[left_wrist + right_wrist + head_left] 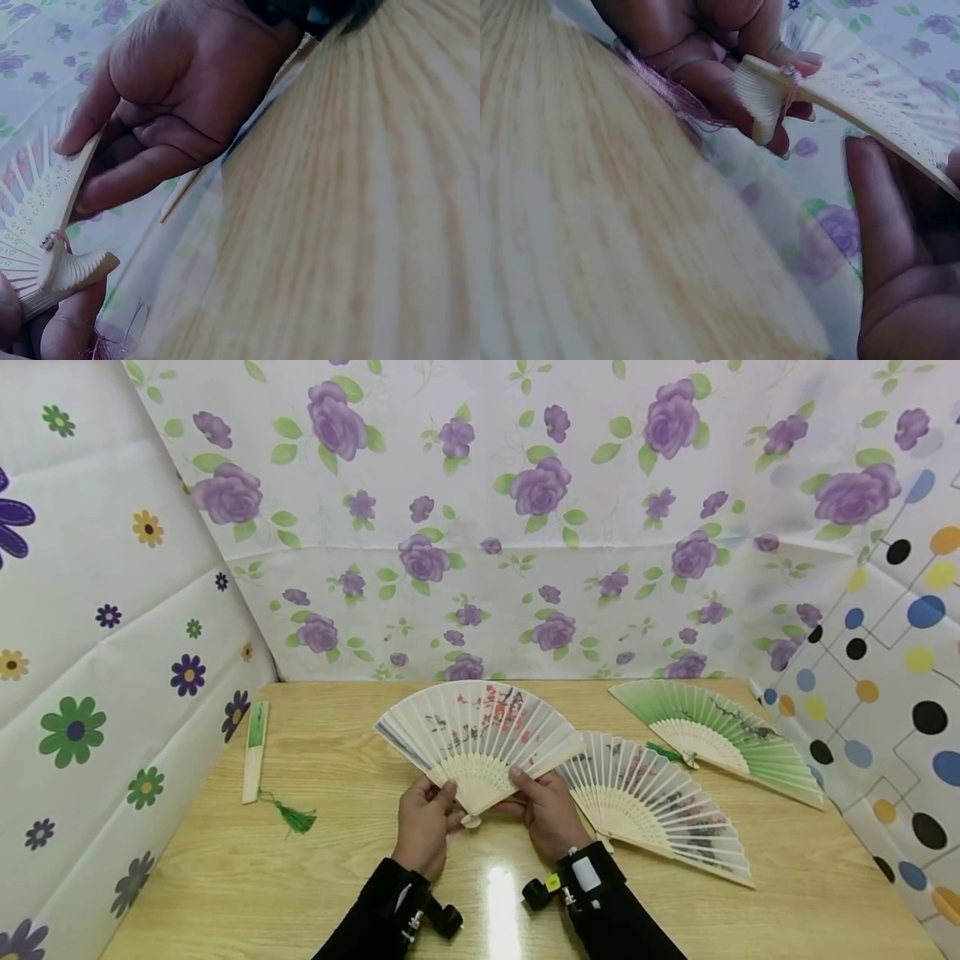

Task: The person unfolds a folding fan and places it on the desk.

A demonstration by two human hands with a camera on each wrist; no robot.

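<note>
Wooden bench (225,877) under floral sheets: at its near edge the left hand (424,827) and right hand (547,812) pinch the base of the spread cream fan (480,731) — raised between them. Beyond, two open fans (660,797) lie toward the right edge — a folded fan (255,750) far left.

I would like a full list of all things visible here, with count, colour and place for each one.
held fan: 1, cream with pink blossoms, open, above table centre, gripped near its pivot
printed fan: 1, cream with dark branches, open, flat right of the hands
green fan: 1, green and white, open, far right
folded fan: 1, pale wood and green, green tassel, far left
table: 1, light wood
floral sheets: white, purple roses behind, flowers left, dots right
left hand: holds held fan
right hand: holds held fan
</note>
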